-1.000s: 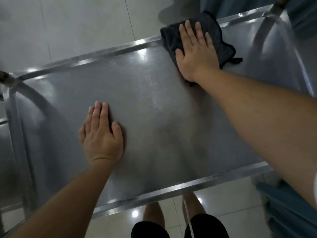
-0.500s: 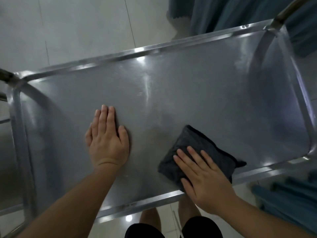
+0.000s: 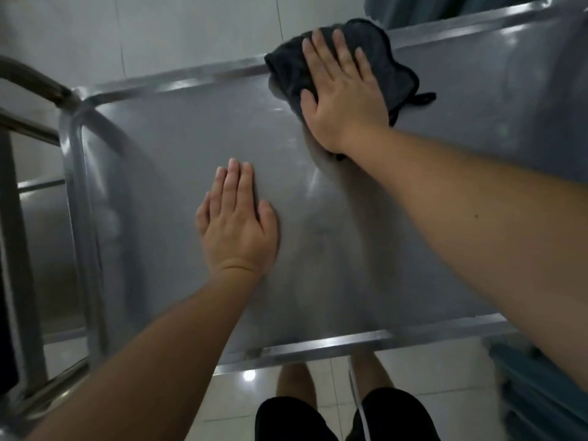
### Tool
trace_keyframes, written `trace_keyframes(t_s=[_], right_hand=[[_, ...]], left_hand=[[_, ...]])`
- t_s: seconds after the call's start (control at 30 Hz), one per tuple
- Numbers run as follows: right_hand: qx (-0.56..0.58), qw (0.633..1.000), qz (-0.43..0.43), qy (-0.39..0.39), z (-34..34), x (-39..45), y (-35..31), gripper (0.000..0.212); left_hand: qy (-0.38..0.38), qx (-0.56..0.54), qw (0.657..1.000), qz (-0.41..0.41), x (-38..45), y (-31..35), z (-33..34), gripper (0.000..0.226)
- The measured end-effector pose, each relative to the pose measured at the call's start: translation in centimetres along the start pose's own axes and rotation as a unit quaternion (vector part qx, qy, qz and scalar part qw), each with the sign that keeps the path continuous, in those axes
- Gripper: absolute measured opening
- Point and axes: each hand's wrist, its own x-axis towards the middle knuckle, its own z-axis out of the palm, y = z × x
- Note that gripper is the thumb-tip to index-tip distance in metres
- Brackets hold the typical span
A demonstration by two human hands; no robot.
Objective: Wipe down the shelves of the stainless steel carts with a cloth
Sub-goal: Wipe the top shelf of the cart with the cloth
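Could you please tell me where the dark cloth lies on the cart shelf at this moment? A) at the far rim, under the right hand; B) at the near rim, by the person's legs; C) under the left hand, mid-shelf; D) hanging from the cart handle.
A: the dark cloth lies against the far rim of the shelf, with the right hand pressed flat on it, while the left hand rests on bare steel.

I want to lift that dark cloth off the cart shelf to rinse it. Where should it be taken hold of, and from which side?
Probably at the bunched folds on the dark cloth's left end, coming from above and the left. The right hand presses flat on its middle, and the cloth lies against the shelf's far rim, so that raised, uncovered bunch looks the easiest part to pinch. The small loop on its right edge is another option.
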Motion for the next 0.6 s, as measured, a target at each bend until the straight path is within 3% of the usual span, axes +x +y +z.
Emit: trace_keyframes(t_s=[0.1,0.27,0.4,0.5,0.6], right_hand=[[-0.001,1.0,-0.007,-0.008,1.1,-4.9,-1.1,0.072],[0.0,0.997,-0.081,-0.012,3.7,-20.1,-3.4,0.07],[-0.015,0.987,-0.143,-0.067,5.0,-30.7,-3.0,0.071],[-0.02,0.977,-0.19,-0.096,4.6,-32.3,-1.9,0.068],[-0.02,0.977,-0.195,-0.089,3.5,-27.8,-1.1,0.066]], left_hand=[[-0.002,-0.001,1.0,0.001,0.0,-0.1,0.1,0.065],[0.0,-0.011,1.0,-0.005,0.0,-0.1,-0.1,0.063],[0.001,-0.038,0.999,-0.006,-0.1,-0.3,-0.3,0.062],[-0.013,-0.048,0.999,-0.002,-0.3,-0.4,-0.7,0.063],[-0.011,-0.05,0.999,0.001,-0.4,-0.5,-0.7,0.063]])
